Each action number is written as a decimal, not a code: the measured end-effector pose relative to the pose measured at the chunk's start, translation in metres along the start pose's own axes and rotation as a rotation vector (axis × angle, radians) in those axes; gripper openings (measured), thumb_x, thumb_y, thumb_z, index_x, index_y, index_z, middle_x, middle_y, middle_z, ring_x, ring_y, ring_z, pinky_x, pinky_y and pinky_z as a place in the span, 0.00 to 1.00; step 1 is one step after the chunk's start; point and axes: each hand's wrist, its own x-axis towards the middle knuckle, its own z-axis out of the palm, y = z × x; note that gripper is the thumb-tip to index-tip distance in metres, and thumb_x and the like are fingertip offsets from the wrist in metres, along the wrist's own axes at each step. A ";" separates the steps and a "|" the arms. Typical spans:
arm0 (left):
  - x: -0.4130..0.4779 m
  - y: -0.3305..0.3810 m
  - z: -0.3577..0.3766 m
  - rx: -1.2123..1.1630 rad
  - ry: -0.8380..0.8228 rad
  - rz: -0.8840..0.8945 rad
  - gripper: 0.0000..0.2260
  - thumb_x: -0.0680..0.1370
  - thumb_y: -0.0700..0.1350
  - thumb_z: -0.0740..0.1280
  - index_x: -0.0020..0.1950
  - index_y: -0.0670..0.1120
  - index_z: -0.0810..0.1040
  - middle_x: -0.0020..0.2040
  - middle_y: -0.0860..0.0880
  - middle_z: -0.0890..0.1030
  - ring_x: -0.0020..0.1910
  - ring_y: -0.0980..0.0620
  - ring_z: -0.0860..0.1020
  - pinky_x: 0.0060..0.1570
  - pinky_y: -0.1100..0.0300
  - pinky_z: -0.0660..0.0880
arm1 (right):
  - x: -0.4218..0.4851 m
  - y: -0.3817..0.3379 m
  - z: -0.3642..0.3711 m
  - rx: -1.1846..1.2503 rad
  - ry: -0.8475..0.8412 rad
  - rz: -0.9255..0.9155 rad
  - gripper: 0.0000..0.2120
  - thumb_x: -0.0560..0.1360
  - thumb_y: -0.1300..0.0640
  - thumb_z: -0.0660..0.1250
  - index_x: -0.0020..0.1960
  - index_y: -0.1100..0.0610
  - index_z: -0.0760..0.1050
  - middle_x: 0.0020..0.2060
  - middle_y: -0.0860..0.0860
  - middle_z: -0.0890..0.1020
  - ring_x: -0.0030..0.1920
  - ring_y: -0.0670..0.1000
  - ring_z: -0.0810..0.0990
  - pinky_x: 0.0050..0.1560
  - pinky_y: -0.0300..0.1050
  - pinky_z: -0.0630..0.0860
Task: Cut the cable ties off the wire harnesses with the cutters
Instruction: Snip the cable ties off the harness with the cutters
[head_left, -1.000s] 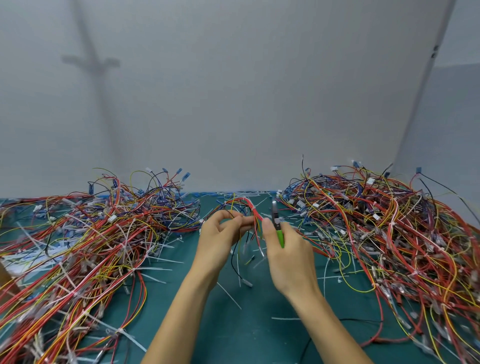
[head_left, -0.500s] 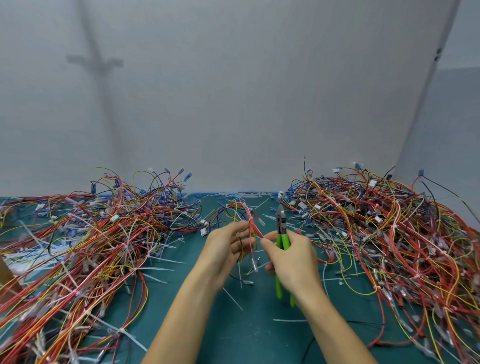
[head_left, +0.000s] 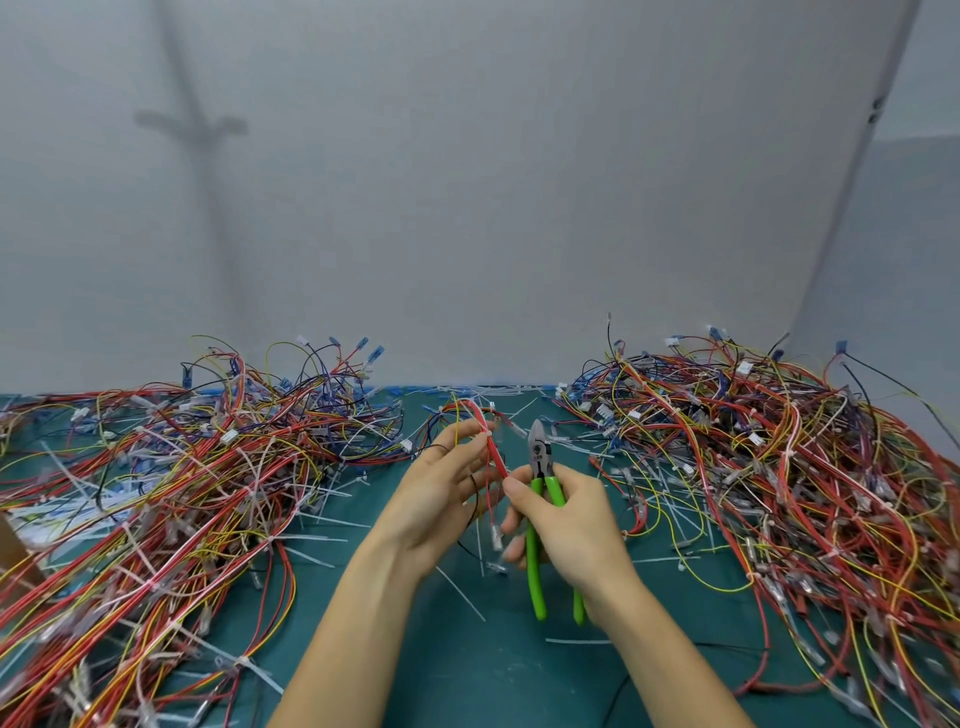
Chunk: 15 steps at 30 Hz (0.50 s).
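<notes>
My right hand (head_left: 569, 525) grips the green-handled cutters (head_left: 540, 519), held upright with the jaws pointing up and closed. Its thumb and forefinger also pinch the red wires of a small wire harness (head_left: 480, 436) at the middle of the mat. My left hand (head_left: 441, 491) lies just left of it, its fingers nearly straight, with the harness's red, yellow and black wires running across them. I cannot make out a cable tie on this harness.
A big heap of wire harnesses (head_left: 171, 483) covers the left of the green mat (head_left: 467, 670), another heap (head_left: 779, 467) the right. Loose white cable ties (head_left: 460, 592) lie scattered between them. A grey wall stands right behind.
The cutters have swung upright in my right hand, the green handles now sticking out below the palm. My left hand's fingers have straightened along the harness wires.
</notes>
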 end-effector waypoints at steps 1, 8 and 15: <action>0.000 0.000 0.001 0.000 -0.010 0.012 0.09 0.73 0.45 0.68 0.53 0.49 0.75 0.45 0.47 0.81 0.51 0.44 0.77 0.51 0.55 0.76 | 0.000 0.000 0.000 -0.018 -0.002 -0.012 0.05 0.79 0.57 0.67 0.46 0.58 0.76 0.31 0.56 0.83 0.23 0.55 0.77 0.27 0.45 0.76; 0.004 -0.005 0.005 -0.036 0.062 0.112 0.04 0.80 0.38 0.63 0.53 0.45 0.74 0.42 0.46 0.84 0.43 0.47 0.82 0.48 0.57 0.80 | -0.001 -0.003 -0.001 -0.033 -0.004 -0.009 0.05 0.79 0.55 0.66 0.46 0.56 0.76 0.34 0.56 0.84 0.23 0.54 0.76 0.27 0.48 0.77; 0.007 -0.006 0.004 0.204 0.292 0.289 0.03 0.79 0.38 0.67 0.52 0.44 0.77 0.37 0.47 0.85 0.37 0.55 0.82 0.42 0.65 0.78 | -0.006 -0.007 -0.002 -0.626 0.279 -0.301 0.15 0.79 0.41 0.59 0.39 0.49 0.70 0.30 0.47 0.77 0.31 0.44 0.74 0.32 0.42 0.67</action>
